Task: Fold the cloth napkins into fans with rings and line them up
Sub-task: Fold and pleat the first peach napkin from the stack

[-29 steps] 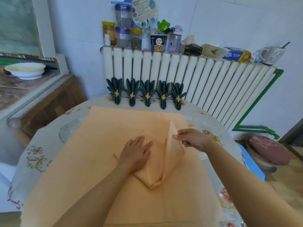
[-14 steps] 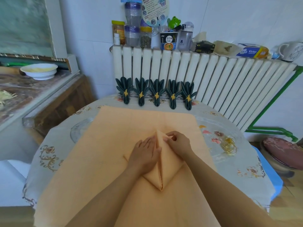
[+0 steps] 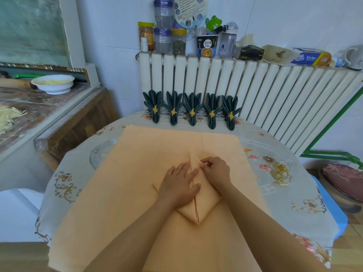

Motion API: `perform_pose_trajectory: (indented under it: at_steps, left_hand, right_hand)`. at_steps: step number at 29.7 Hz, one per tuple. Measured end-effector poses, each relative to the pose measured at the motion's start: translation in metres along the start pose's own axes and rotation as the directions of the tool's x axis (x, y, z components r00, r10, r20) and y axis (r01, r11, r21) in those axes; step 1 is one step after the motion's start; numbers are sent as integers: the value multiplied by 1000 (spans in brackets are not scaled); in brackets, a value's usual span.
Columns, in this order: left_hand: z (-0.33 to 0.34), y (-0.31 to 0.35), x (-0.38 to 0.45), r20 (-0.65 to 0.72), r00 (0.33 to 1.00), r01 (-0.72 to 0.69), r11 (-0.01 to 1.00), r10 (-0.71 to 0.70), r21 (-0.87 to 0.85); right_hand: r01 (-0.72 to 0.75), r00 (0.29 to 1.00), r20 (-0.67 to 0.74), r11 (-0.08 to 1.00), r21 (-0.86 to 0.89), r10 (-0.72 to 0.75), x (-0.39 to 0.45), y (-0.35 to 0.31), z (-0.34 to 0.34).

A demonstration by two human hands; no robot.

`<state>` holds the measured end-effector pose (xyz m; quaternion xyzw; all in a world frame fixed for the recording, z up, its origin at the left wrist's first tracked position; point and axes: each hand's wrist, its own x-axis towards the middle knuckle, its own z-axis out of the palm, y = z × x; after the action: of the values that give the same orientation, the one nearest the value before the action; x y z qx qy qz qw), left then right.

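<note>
The left hand (image 3: 179, 186) lies flat over the left half of the folded peach napkin (image 3: 204, 201), hiding that side. The right hand (image 3: 216, 170) covers the napkin's upper right edge; whether its curled fingers pinch cloth is unclear. The mug (image 3: 354, 59) on the radiator (image 3: 255, 91) is cut by the right edge. Jar labels are too small to read.

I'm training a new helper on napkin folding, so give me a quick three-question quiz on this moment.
1. How many dark green napkin fans stand along the radiator?
2. True or false: the left hand lies flat on the peach napkin.
3. The loose gold rings lie: A) left of the hands B) right of the hands C) on the counter.

Key: 1. five; 2. true; 3. B. The right hand has curled fingers at the fold.
</note>
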<state>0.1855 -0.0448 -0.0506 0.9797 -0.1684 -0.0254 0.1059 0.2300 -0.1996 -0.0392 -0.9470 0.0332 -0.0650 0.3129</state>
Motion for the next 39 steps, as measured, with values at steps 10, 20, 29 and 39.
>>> perform_pose_trajectory:
  at_steps: [10,20,29,39]
  left_hand:
    - [-1,2,-1,3,1000,1,1000,-1,23]
    - [-2,1,-2,-7,1000,3,1000,-3,6]
    - [-3,2,-1,-2,1000,1,1000,-1,22]
    - [-2,3,-2,23,1000,0,999,-1,32]
  right_hand:
    - [10,1000,-2,1000,7,-10,0,1,-3]
    - [-149,981,130,988,50,141,13,-7,-5]
    - [-105,994,48,990,89,102,6,-6,-2]
    - [-168,981,99,986,-4,167,18,-18,0]
